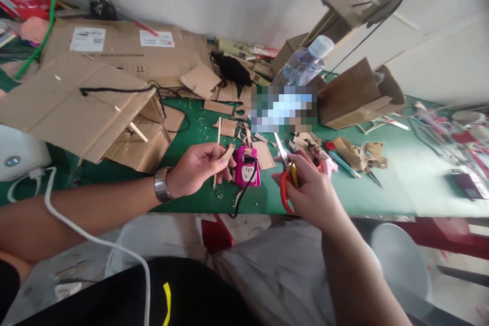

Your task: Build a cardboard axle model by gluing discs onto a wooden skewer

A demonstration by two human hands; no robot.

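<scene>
My left hand (198,168) pinches a small strip of cardboard (229,153) between thumb and fingers, above the near part of the green table. In my right hand (309,188) is a pair of scissors (284,191) with red and yellow handles, its blades pointing away from me. The scissors and the strip are apart. Between my hands lies a pink power socket (247,168) with a black cord. A thin wooden stick (219,131) lies partly behind my left hand. Cut cardboard scraps (225,127) are scattered just beyond.
A cardboard box construction (76,107) with a black cord stands at the left. A clear bottle (301,66), partly blurred out, is at the back. Behind it rises a cardboard tower (344,7) with a wheel. A white cable (99,239) crosses my left forearm.
</scene>
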